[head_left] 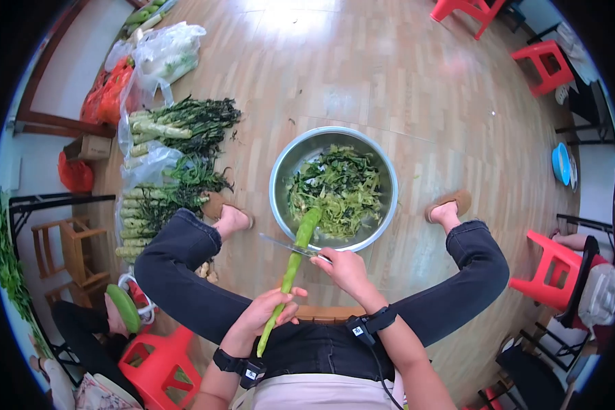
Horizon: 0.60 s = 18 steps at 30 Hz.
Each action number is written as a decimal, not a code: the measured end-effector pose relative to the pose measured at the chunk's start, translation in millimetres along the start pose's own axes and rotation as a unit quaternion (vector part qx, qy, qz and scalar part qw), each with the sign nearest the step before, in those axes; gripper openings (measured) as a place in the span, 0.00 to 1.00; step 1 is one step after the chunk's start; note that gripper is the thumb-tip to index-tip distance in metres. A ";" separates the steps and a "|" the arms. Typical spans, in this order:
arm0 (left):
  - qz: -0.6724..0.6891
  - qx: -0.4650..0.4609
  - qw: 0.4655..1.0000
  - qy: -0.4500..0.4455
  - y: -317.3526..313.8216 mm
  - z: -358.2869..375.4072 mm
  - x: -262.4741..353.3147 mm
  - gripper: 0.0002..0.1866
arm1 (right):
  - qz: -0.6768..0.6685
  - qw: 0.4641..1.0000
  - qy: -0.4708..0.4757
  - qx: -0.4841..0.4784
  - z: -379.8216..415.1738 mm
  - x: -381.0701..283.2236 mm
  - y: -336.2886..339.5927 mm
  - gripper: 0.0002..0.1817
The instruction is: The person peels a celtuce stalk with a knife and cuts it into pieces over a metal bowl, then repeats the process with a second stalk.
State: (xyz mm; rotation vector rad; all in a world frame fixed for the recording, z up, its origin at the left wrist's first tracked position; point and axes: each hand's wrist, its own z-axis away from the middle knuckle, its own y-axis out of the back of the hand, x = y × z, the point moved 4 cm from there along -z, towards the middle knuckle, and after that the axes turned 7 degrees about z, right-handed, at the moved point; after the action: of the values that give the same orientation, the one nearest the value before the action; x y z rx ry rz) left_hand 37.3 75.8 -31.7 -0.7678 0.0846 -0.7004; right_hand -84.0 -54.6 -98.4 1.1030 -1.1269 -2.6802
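Observation:
My left hand (272,311) is wrapped around the lower part of a long, bright green celtuce stem (291,273), which slants up toward the basin. In my right hand (346,275) is a knife (277,242), its blade lying across the upper part of the stem. The stem's far end reaches over the near rim of a round steel basin (279,210). Inside the basin lies a heap of green peelings (345,198) with some darker leafy bits.
Leafy celtuce stalks (160,130) are piled on the floor at left, beside plastic bags (167,55). Red stools (160,365) stand at lower left and along the right side. A seated person's leg (82,342) shows at lower left. A blue bowl (561,164) is at right.

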 end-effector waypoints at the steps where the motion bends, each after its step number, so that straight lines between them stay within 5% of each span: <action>1: -0.026 0.007 1.000 0.001 0.2 -0.2 1.3 0.19 | 0.025 1.000 0.006 0.006 -2.5 -0.7 1.0 0.18; 18: -0.139 -0.019 0.987 0.076 -10.1 -8.7 -16.1 0.17 | 0.124 0.992 -0.013 0.004 -12.8 25.9 6.3 0.19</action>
State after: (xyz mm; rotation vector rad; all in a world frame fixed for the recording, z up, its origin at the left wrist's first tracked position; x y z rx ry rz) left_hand 16.6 75.1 -34.2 -0.7693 0.1317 -1.0252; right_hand -96.8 -74.5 -116.1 0.8675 -1.1930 -2.5063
